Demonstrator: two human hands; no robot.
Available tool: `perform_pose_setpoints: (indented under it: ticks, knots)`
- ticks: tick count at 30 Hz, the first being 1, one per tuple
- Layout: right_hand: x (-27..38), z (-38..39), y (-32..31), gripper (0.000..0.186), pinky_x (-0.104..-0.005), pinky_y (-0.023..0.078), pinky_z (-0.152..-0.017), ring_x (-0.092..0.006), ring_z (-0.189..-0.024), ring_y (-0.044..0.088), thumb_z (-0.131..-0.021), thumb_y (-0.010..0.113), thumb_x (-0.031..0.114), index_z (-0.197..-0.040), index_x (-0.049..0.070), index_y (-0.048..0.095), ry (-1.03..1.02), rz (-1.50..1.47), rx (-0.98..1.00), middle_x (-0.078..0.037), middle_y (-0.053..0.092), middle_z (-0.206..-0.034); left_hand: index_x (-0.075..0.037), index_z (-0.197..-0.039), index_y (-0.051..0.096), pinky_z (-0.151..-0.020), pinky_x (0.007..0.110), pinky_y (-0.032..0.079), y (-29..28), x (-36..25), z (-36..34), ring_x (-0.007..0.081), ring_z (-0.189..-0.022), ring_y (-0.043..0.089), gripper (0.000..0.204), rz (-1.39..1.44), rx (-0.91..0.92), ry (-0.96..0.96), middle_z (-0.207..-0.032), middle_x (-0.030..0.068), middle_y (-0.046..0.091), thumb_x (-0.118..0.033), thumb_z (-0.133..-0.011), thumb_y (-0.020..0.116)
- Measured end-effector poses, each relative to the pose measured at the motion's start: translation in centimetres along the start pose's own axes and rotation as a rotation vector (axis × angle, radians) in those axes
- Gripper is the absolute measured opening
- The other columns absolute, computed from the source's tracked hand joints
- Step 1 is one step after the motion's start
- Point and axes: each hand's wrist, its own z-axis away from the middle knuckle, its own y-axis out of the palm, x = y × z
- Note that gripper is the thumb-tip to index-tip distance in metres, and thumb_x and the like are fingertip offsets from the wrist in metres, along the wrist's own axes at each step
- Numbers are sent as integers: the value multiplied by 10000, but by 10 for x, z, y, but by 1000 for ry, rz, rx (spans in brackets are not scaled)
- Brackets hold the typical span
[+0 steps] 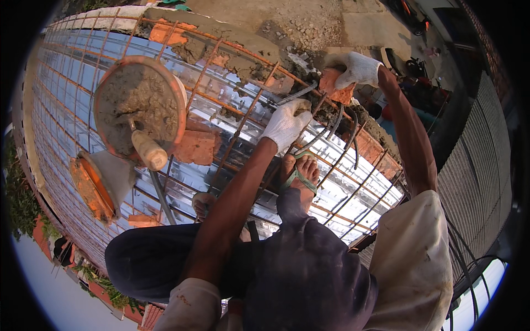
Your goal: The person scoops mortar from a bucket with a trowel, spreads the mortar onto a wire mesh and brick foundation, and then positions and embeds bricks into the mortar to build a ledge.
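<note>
My right hand, in a white knit glove, grips a red brick from above, over the mortar-covered top of a wall. Closer in, my left hand, also gloved, has its fingers curled beside the rusty rebar grid; what they hold, if anything, is hidden. Bent grey bars stick out between the left hand and the brick. To the left, an orange-rimmed bucket holds wet grey mortar. A trowel with a wooden handle stands in that mortar.
Shiny corrugated metal sheeting lies under the grid, and my sandalled foot rests there. Left of it are a loose brick and an orange, mortar-stained container. A corrugated roof slopes at the right; the ground lies beyond the wall.
</note>
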Motion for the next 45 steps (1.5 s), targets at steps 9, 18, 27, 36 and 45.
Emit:
perform_pose_setpoints:
  ticks: [9, 18, 27, 36, 45]
  knots:
    - [2, 13, -17, 636, -334, 570, -954, -186, -1068, 731, -767, 889, 169, -1351, -17, 719, 30, -184, -97, -91, 784, -1183, 40, -1343, 675, -994, 363, 538, -12, 8, 2, 232, -1123, 711, 472, 4, 76, -38, -1211, 164, 765, -283, -1000, 705]
    - [28, 81, 1, 623, -339, 564, -975, -155, -1091, 683, -855, 902, 223, -1386, -3, 667, -75, -322, -353, -74, 754, -1201, 27, -1379, 676, -1056, 380, 512, -36, -50, 6, 238, -1233, 679, 475, -274, 323, -141, -1316, 172, 738, -307, -1042, 691]
    - [132, 85, 149, 681, -406, 573, -986, -308, -1109, 741, -745, 979, 271, -1318, 54, 681, -240, -266, -188, -147, 756, -1205, -27, -1175, 757, -970, 521, 573, -75, -114, 19, 445, -1132, 714, 298, -998, 54, -31, -1201, 264, 740, -162, -976, 581]
    - [189, 32, 287, 402, -506, 578, -936, -409, -1106, 696, -846, 787, 288, -1168, 63, 706, -298, -72, -103, -200, 704, -1114, -3, -1295, 694, -961, 410, 574, -66, -190, 42, 326, -1088, 752, 409, -708, 105, 446, -1175, 204, 761, -303, -1017, 702]
    - [211, 28, 295, 329, -499, 588, -875, -401, -1060, 692, -878, 741, 303, -1088, 50, 740, -255, 222, -86, -193, 681, -1103, -32, -1519, 536, -816, 293, 586, -120, -295, 99, 145, -940, 672, 492, -591, 321, 348, -1225, 120, 713, -302, -1110, 591]
